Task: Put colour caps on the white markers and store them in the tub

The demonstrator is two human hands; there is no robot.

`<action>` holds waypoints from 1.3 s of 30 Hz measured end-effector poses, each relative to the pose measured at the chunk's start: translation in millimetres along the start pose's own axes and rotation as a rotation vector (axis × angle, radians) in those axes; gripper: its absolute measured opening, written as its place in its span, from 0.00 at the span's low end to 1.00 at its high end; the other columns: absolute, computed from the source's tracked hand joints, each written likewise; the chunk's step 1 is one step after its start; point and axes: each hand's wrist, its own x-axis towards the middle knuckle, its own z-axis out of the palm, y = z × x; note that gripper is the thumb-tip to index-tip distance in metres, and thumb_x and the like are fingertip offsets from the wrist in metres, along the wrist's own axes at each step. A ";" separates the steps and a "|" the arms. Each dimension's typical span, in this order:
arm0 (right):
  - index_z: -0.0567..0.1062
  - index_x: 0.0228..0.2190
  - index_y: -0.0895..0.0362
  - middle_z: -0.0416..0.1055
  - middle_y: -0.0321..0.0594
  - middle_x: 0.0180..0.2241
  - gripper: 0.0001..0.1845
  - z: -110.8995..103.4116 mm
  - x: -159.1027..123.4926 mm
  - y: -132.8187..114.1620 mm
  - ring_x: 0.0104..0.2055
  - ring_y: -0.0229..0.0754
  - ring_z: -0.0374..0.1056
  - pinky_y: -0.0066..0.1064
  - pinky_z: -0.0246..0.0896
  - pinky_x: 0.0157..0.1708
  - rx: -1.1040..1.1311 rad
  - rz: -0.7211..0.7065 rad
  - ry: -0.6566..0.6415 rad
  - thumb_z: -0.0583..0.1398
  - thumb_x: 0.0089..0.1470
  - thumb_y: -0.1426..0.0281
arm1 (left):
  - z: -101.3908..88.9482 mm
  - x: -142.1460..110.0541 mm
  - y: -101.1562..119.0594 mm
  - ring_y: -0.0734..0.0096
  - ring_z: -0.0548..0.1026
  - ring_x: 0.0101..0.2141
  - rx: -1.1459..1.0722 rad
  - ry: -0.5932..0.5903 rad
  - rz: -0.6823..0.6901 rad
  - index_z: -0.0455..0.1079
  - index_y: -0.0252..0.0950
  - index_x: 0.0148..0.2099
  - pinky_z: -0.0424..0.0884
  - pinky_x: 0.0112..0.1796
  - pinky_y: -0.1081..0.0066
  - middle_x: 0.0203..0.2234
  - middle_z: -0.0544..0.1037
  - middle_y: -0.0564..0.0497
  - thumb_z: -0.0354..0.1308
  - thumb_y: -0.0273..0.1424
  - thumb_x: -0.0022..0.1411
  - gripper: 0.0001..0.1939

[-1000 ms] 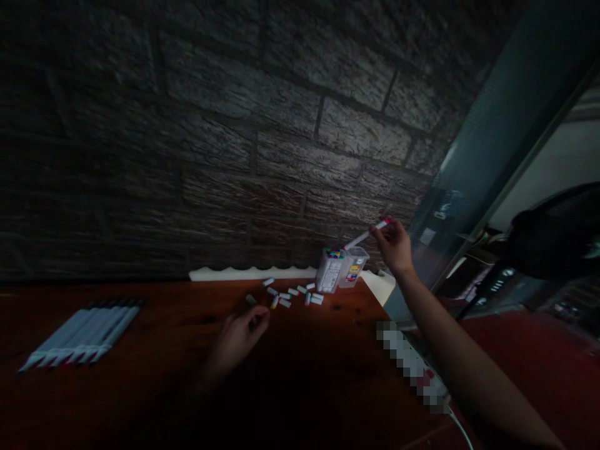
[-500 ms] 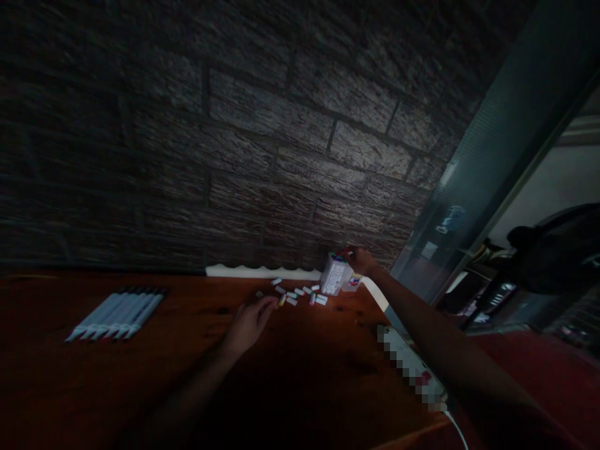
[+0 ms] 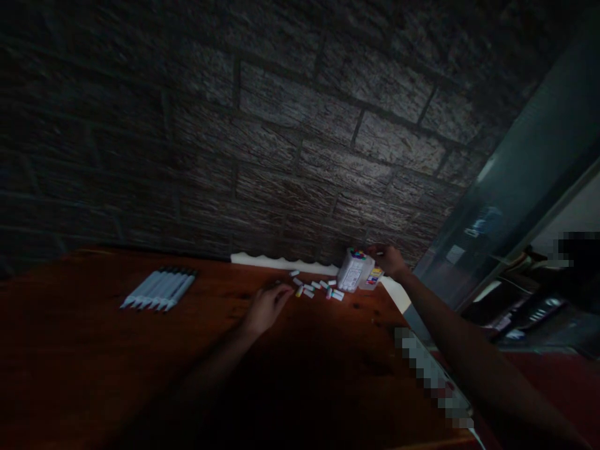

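Note:
My right hand (image 3: 391, 260) is closed in a pinch beside the top of a clear box (image 3: 352, 272). A small pale piece shows at its fingertips, too dark to name for sure. Colourful marker ends (image 3: 359, 254) fill the box's open top. My left hand (image 3: 266, 307) hovers low over the table with thumb and fingers pinched together; what they hold, if anything, is hidden. Just right of it lie several small white cylinders (image 3: 308, 293) with coloured ends, resembling marker caps. Farther left, several white markers (image 3: 159, 289) with dark tips lie side by side in a row.
Behind the wooden table (image 3: 225, 350) rises a dark brick wall (image 3: 281, 156). A wavy-edged white strip (image 3: 285, 265) lies along its foot. Against the box leans or stands a translucent piece with a colourful label (image 3: 374, 275). A partly blurred power strip (image 3: 434, 375) lies near the right edge.
My right hand has drawn back from the box's top to its right side; the red item at its fingers no longer shows there. The view has shifted, moving everything rightward. My left hand stays pinched by the white cylinders.

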 end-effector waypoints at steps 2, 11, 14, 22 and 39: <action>0.78 0.41 0.63 0.78 0.50 0.36 0.17 3.3 -6.7 -4.4 0.23 0.37 0.70 0.26 0.61 0.24 0.045 0.018 0.115 0.53 0.58 0.70 | -3.2 -0.4 4.1 0.68 0.78 0.37 0.111 -0.034 -0.068 0.75 0.40 0.42 0.69 0.41 0.73 0.36 0.81 0.49 0.46 0.37 0.69 0.16; 0.74 0.23 0.57 0.72 0.40 0.21 0.24 116.6 -97.0 -50.2 0.24 0.41 0.68 0.29 0.59 0.25 0.442 -0.173 0.196 0.52 0.59 0.54 | -62.9 6.5 -29.1 0.48 0.69 0.52 0.583 0.110 -0.437 0.71 0.34 0.51 0.63 0.51 0.55 0.47 0.75 0.34 0.46 0.34 0.67 0.18; 0.74 0.24 0.56 0.73 0.40 0.23 0.22 137.3 -112.0 -50.3 0.24 0.41 0.68 0.30 0.60 0.27 0.412 -0.220 0.133 0.53 0.60 0.55 | -85.6 2.6 -48.5 0.37 0.65 0.54 0.705 0.130 -0.579 0.71 0.26 0.50 0.62 0.49 0.46 0.49 0.71 0.25 0.47 0.32 0.64 0.19; 0.77 0.28 0.57 0.76 0.41 0.26 0.18 136.9 -113.9 -40.2 0.27 0.43 0.71 0.31 0.62 0.30 0.392 -0.169 0.061 0.54 0.60 0.60 | -88.1 0.9 -61.9 0.41 0.75 0.45 0.770 -0.046 -0.606 0.73 0.26 0.47 0.69 0.42 0.51 0.41 0.76 0.25 0.45 0.25 0.62 0.18; 0.76 0.46 0.52 0.73 0.44 0.50 0.14 168.7 -99.2 -53.6 0.52 0.47 0.68 0.38 0.65 0.51 0.101 -0.249 -0.173 0.57 0.59 0.69 | -35.0 11.7 7.2 0.61 0.80 0.39 -0.762 -0.172 -0.637 0.72 0.32 0.50 0.75 0.45 0.61 0.42 0.81 0.43 0.68 0.33 0.49 0.25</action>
